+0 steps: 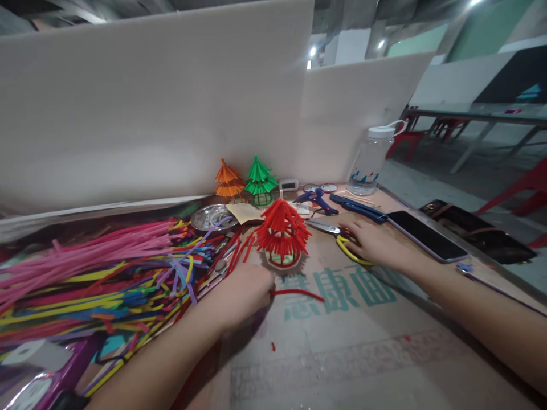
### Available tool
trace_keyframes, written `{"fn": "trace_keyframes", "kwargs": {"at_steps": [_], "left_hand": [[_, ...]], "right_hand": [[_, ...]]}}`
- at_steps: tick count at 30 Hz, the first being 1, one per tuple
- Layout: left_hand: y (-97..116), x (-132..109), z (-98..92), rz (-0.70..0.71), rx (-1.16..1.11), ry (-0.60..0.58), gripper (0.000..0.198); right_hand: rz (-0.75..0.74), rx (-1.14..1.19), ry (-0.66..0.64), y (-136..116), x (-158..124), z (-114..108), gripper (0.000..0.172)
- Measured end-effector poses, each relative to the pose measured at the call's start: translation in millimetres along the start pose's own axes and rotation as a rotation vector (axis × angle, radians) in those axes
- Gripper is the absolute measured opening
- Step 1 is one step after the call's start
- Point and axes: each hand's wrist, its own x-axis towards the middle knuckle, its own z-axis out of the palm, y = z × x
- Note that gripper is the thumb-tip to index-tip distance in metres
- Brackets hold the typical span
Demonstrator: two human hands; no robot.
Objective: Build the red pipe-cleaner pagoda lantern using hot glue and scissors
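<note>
My left hand (241, 293) is closed on a red pipe cleaner (299, 294) that lies across the cardboard in front of a red pipe-cleaner pagoda (282, 232). My right hand (372, 240) rests over the yellow handles of a pair of scissors (331, 229), its fingers curled around them. The scissor blades point left toward the pagoda. Both forearms reach in from the bottom of the view.
A big heap of coloured pipe cleaners (98, 273) fills the left. Orange (228, 181) and green (260, 181) pagodas stand at the back by a white partition. A blue glue gun (318, 200), blue pliers (358, 208), a phone (425, 234), a water bottle (370, 159) and a metal dish (212, 216) lie around.
</note>
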Motion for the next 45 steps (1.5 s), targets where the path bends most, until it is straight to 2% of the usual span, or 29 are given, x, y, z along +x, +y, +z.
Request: {"fn": "trace_keyframes", "kwargs": {"at_steps": [2,4,7,10,12,15,17,18,19,20,21,23,25,26,27,29,30,32,33,35,37,38,39,41,43,45], "left_hand": [[-2,0,-3.4,0.011,0.006,0.048,0.022],[-4,-2,-10.6,0.035,-0.014,0.129,0.022],[-3,-9,-26.9,0.098,-0.091,0.260,0.024],[2,-13,-48.0,0.130,-0.126,0.400,0.021],[4,-16,-63.2,0.140,-0.112,0.480,0.021],[-2,-26,-84.5,0.086,-0.103,0.593,0.022],[-10,-36,-95.1,0.002,-0.110,0.661,0.021],[-14,-40,-98.6,-0.017,-0.128,0.704,0.020],[-18,-44,-100.9,-0.026,-0.149,0.718,0.020],[-20,-47,-102.0,-0.030,-0.169,0.730,0.020],[-22,-49,-102.2,-0.029,-0.188,0.735,0.020],[-23,-51,-101.1,-0.025,-0.214,0.730,0.020],[-23,-51,-99.7,-0.019,-0.240,0.719,0.020],[-23,-51,-99.3,-0.018,-0.253,0.713,0.020],[-23,-51,-99.1,-0.019,-0.263,0.712,0.020],[-23,-51,-98.9,-0.030,-0.269,0.716,0.020],[-23,-50,-98.7,-0.035,-0.265,0.718,0.020],[-21,-50,-98.1,-0.034,-0.255,0.717,0.021],[-20,-49,-97.8,-0.032,-0.253,0.718,0.021],[-16,-49,-97.5,-0.037,-0.247,0.706,0.021],[-13,-49,-97.6,-0.037,-0.240,0.692,0.022],[-11,-50,-97.8,-0.032,-0.236,0.688,0.022],[-10,-50,-97.9,-0.023,-0.235,0.688,0.022],[-10,-50,-97.7,-0.010,-0.236,0.695,0.023],[-10,-49,-96.7,-0.009,-0.230,0.693,0.024],[-10,-49,-95.5,-0.007,-0.220,0.697,0.025]], "right_hand": [[0.019,-0.068,0.019,-2,-3,-7,0.044],[0.012,-0.104,0.062,-15,-8,-20,0.038],[-0.086,-0.023,0.168,-55,-18,-48,0.037],[-0.261,0.136,0.144,-103,-27,-70,0.031],[-0.296,0.256,0.108,-126,-28,-73,0.034],[-0.216,0.513,0.061,-141,-26,-54,0.055],[-0.185,0.693,-0.073,-145,-27,-30,0.062],[-0.235,0.750,-0.204,-147,-29,-17,0.060],[-0.327,0.791,-0.357,-150,-32,-4,0.054],[-0.430,0.796,-0.463,-154,-34,7,0.046],[-0.538,0.777,-0.528,-159,-36,16,0.047],[-0.696,0.812,-0.706,-167,-38,27,0.058],[-0.714,0.956,-0.836,-174,-31,30,0.067],[-0.673,1.006,-0.819,-178,-25,31,0.067],[-0.615,1.003,-0.726,-181,-18,32,0.063],[-0.502,0.810,-0.404,-190,-1,38,0.039],[-0.494,0.686,-0.314,-194,7,42,0.033],[-0.476,0.563,-0.266,-203,19,54,0.024],[-0.484,0.574,-0.306,-206,22,59,0.020],[-0.499,0.723,-0.493,-208,23,64,0.015],[-0.498,0.939,-0.701,-203,18,61,0.028],[-0.482,1.042,-0.765,-198,14,57,0.034],[-0.462,1.121,-0.783,-191,9,51,0.037],[-0.439,1.200,-0.720,-177,-5,39,0.038],[-0.464,1.118,-0.633,-163,-23,27,0.041],[-0.525,0.959,-0.622,-152,-44,19,0.043]]}}
